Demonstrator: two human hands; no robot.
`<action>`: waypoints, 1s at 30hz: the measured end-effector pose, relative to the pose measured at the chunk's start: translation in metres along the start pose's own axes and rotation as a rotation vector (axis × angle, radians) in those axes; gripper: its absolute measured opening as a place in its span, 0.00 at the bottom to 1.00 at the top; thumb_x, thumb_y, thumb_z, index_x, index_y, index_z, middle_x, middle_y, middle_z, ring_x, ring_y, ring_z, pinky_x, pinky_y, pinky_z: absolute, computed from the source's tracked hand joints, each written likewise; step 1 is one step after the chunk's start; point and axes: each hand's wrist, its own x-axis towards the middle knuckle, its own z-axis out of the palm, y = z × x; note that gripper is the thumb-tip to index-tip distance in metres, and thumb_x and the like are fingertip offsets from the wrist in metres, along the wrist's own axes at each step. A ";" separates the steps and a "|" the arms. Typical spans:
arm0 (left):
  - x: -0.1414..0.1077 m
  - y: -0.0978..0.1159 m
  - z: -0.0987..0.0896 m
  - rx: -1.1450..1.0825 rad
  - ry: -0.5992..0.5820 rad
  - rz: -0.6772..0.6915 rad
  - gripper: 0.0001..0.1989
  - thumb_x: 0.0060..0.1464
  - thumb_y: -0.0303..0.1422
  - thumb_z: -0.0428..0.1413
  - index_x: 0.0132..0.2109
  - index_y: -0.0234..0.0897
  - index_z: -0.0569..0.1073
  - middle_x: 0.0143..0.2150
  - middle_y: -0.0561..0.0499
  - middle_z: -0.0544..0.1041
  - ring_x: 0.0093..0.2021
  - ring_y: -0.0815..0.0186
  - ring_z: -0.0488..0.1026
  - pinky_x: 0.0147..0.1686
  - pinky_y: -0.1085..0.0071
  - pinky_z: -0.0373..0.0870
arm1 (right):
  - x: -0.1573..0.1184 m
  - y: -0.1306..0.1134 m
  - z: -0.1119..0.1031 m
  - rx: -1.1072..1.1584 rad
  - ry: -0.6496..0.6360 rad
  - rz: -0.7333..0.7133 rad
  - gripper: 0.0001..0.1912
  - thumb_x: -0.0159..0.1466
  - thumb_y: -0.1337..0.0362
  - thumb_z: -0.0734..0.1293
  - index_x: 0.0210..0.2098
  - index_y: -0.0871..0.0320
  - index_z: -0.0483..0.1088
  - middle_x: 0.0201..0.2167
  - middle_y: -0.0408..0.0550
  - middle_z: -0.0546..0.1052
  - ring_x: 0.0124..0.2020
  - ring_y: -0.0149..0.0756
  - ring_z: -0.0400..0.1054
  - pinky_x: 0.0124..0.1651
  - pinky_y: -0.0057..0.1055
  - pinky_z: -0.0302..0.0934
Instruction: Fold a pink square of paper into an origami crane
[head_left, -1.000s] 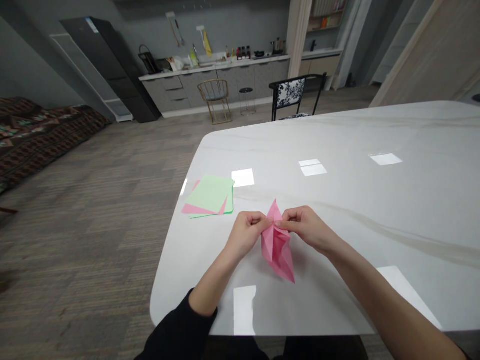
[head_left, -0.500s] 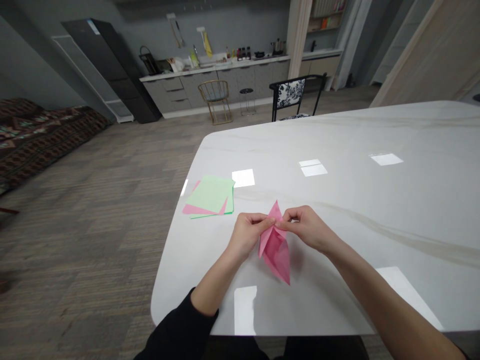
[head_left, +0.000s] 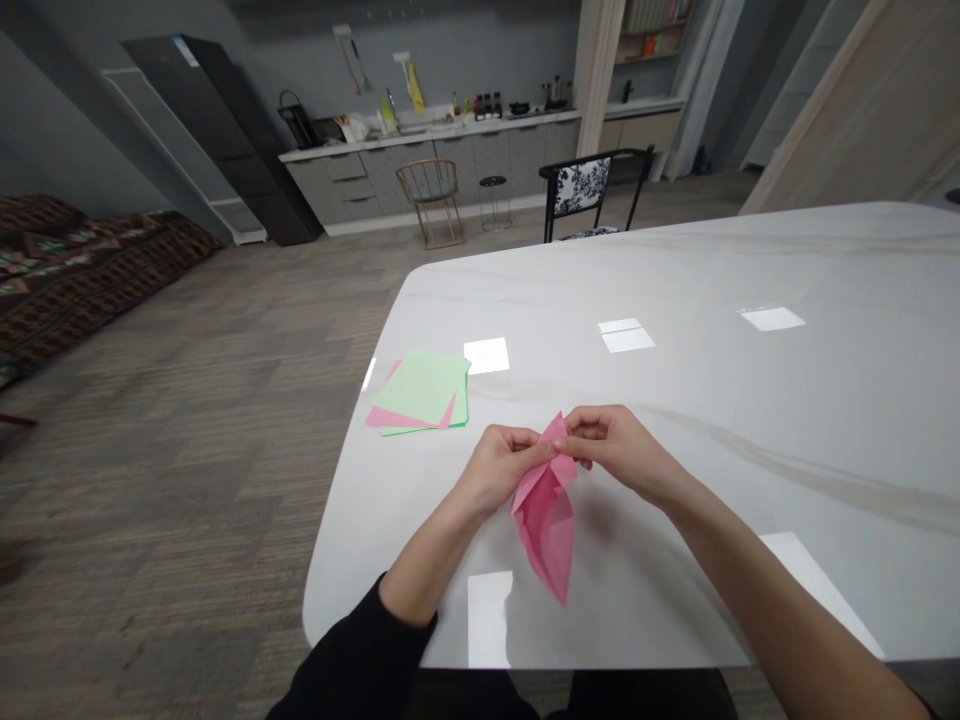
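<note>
Above the white table (head_left: 697,370), a folded pink paper (head_left: 547,520) hangs between my two hands, its long pointed end toward the table's near edge. My left hand (head_left: 499,465) pinches its upper left side with thumb and fingers. From the right, my right hand (head_left: 611,445) pinches the paper near its top tip, the thumb close to the left thumb. Several light green and pink sheets (head_left: 424,388) lie stacked to the left of my hands.
A black chair (head_left: 581,188) with a patterned back stands behind the table's far edge. Farther back are a gold wire chair (head_left: 427,190), a small round stool (head_left: 493,184), a kitchen counter (head_left: 450,130) and a dark fridge (head_left: 232,140).
The pink paper has turned slightly, and its lower point has swung left and nearer the table's front edge. My right hand has shifted a little around the top, with more fingers showing.
</note>
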 end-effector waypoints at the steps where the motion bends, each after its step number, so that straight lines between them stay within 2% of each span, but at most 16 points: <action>1: 0.000 0.000 0.000 0.014 -0.022 0.004 0.16 0.49 0.42 0.62 0.27 0.30 0.77 0.23 0.51 0.71 0.22 0.73 0.62 0.22 0.75 0.55 | 0.000 0.001 0.001 0.017 0.005 0.007 0.10 0.55 0.59 0.72 0.27 0.59 0.71 0.21 0.42 0.71 0.23 0.28 0.60 0.26 0.28 0.53; 9: -0.002 0.001 0.000 0.118 -0.072 0.035 0.16 0.51 0.42 0.59 0.29 0.30 0.76 0.24 0.51 0.71 0.23 0.72 0.62 0.23 0.74 0.54 | 0.003 0.009 0.014 0.106 0.197 0.022 0.19 0.58 0.58 0.69 0.16 0.59 0.62 0.13 0.38 0.61 0.17 0.25 0.51 0.21 0.26 0.46; 17: -0.004 0.002 -0.001 0.142 -0.071 0.057 0.17 0.51 0.42 0.59 0.24 0.32 0.70 0.20 0.55 0.63 0.21 0.74 0.56 0.20 0.74 0.48 | 0.004 0.012 0.017 0.094 0.353 -0.053 0.19 0.58 0.58 0.70 0.16 0.59 0.64 0.14 0.39 0.62 0.17 0.25 0.53 0.20 0.27 0.47; 21: -0.004 0.003 -0.002 0.132 -0.069 0.058 0.16 0.50 0.41 0.60 0.24 0.32 0.72 0.20 0.55 0.64 0.21 0.74 0.57 0.20 0.75 0.49 | 0.004 0.013 0.018 0.103 0.407 -0.093 0.19 0.59 0.59 0.70 0.17 0.58 0.64 0.14 0.39 0.62 0.17 0.26 0.53 0.20 0.27 0.47; 24: -0.003 0.003 -0.001 0.090 -0.042 0.046 0.14 0.49 0.39 0.61 0.25 0.31 0.74 0.21 0.54 0.66 0.22 0.73 0.60 0.21 0.75 0.52 | 0.006 0.011 0.010 0.142 0.492 -0.127 0.16 0.60 0.57 0.68 0.20 0.58 0.67 0.16 0.40 0.64 0.17 0.26 0.54 0.21 0.27 0.48; 25: -0.002 0.003 -0.002 0.058 -0.012 0.049 0.14 0.49 0.39 0.62 0.25 0.31 0.74 0.21 0.53 0.67 0.22 0.73 0.60 0.22 0.75 0.54 | 0.007 0.009 0.007 0.126 0.488 -0.130 0.16 0.61 0.56 0.68 0.22 0.59 0.69 0.18 0.41 0.66 0.19 0.26 0.56 0.21 0.28 0.50; 26: -0.002 0.003 -0.002 0.022 0.027 0.059 0.14 0.49 0.39 0.62 0.25 0.31 0.74 0.21 0.53 0.68 0.22 0.73 0.61 0.22 0.75 0.55 | 0.007 0.007 0.004 0.085 0.428 -0.118 0.15 0.62 0.55 0.67 0.24 0.59 0.71 0.20 0.42 0.68 0.20 0.27 0.58 0.23 0.28 0.53; 28: 0.000 0.002 -0.003 -0.042 0.096 0.088 0.13 0.49 0.39 0.62 0.26 0.31 0.75 0.23 0.52 0.70 0.23 0.73 0.63 0.23 0.75 0.57 | 0.005 0.002 -0.001 -0.009 0.195 -0.086 0.14 0.62 0.56 0.67 0.26 0.59 0.74 0.24 0.45 0.72 0.24 0.30 0.61 0.27 0.29 0.56; 30: 0.002 0.001 -0.005 -0.076 0.134 0.114 0.13 0.49 0.39 0.62 0.28 0.31 0.77 0.25 0.51 0.73 0.24 0.72 0.65 0.23 0.75 0.58 | 0.003 -0.001 -0.002 -0.061 0.044 -0.084 0.10 0.61 0.58 0.68 0.29 0.58 0.75 0.27 0.45 0.74 0.28 0.32 0.63 0.31 0.30 0.58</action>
